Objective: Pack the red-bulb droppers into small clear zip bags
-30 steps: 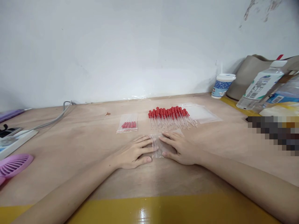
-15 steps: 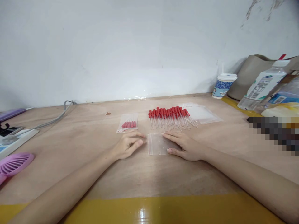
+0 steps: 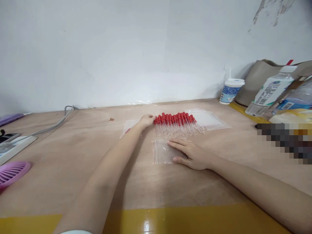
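A row of glass droppers with red rubber bulbs (image 3: 174, 119) lies on the table, thin tips toward me. My left hand (image 3: 147, 121) reaches to the left end of that row, its fingertips closed on the bulb of the outermost dropper (image 3: 155, 120). My right hand (image 3: 191, 152) lies flat with fingers spread, resting on the right part of a small clear zip bag (image 3: 161, 152). Behind my left forearm is a second zip bag (image 3: 126, 126) with red-bulbed droppers in it, mostly hidden by the arm.
More clear bags (image 3: 212, 121) lie right of the droppers. Farther right stand a paper cup (image 3: 230, 92), a plastic bottle (image 3: 270, 89) and a grey bag (image 3: 251, 78). At the left are a pink fan (image 3: 14, 172), a power strip (image 3: 19, 148) and a grey cable (image 3: 56, 123).
My left hand has moved forward from beside the small bag to the left end of the dropper row and closed on a bulb. My right hand stays on the bag.
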{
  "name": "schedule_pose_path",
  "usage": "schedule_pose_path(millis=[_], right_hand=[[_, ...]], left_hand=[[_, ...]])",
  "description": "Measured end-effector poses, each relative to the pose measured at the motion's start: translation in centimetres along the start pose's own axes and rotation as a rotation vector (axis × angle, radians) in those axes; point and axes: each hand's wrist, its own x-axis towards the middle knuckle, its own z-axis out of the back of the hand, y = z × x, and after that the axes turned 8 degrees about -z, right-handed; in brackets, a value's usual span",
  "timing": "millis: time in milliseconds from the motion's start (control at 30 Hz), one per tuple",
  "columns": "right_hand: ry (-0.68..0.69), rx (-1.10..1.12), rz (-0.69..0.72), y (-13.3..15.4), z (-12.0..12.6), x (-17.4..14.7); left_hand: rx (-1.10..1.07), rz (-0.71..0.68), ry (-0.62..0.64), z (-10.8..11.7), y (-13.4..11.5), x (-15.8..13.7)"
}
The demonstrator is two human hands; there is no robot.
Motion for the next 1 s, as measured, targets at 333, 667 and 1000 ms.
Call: schedule_pose_path(millis=[333,667,1000], right_hand=[[0.02,-0.021,-0.018,0.0,0.1,0.0],[0.012,-0.002,-0.019,-0.2,-0.2,0.1],[0.001,0.011,-0.015,-0.4,-0.3,0.1]], left_hand=[[-0.46,0.104,-0.134,0.1,0.3,0.7],[-0.832,-0.096,-0.44,5.2,2.3,-9.3],[-0.925,-0.06,-0.386,3.4,2.9,-15.3]])
